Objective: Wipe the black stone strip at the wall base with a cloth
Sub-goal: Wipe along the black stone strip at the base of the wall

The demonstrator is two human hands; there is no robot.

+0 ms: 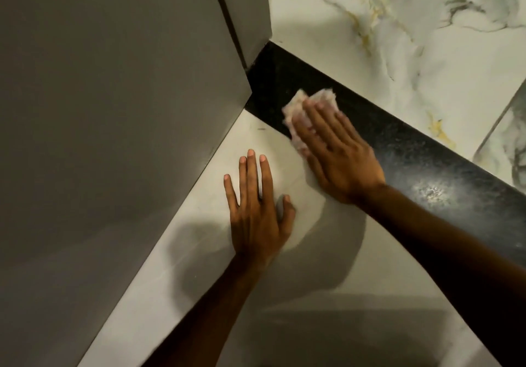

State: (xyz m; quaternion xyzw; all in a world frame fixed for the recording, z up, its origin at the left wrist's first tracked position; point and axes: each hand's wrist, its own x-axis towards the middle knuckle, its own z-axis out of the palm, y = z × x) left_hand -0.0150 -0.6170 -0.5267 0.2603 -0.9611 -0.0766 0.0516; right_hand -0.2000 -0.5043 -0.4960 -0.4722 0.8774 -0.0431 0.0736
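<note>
The black stone strip (398,144) runs diagonally from the corner at upper centre down to the right edge, speckled and dusty towards its lower right. A pale crumpled cloth (299,104) lies on the strip near the corner. My right hand (336,153) presses flat on the cloth, fingers together, covering most of it. Flat on the pale floor tile just left of that rests my left hand (256,210), fingers spread and holding nothing.
A grey panel or door (113,110) fills the left side and meets the strip at the corner. White marble-patterned wall tile (412,39) rises beyond the strip. Pale floor tile (284,309) spreads below, crossed by shadows of my arms.
</note>
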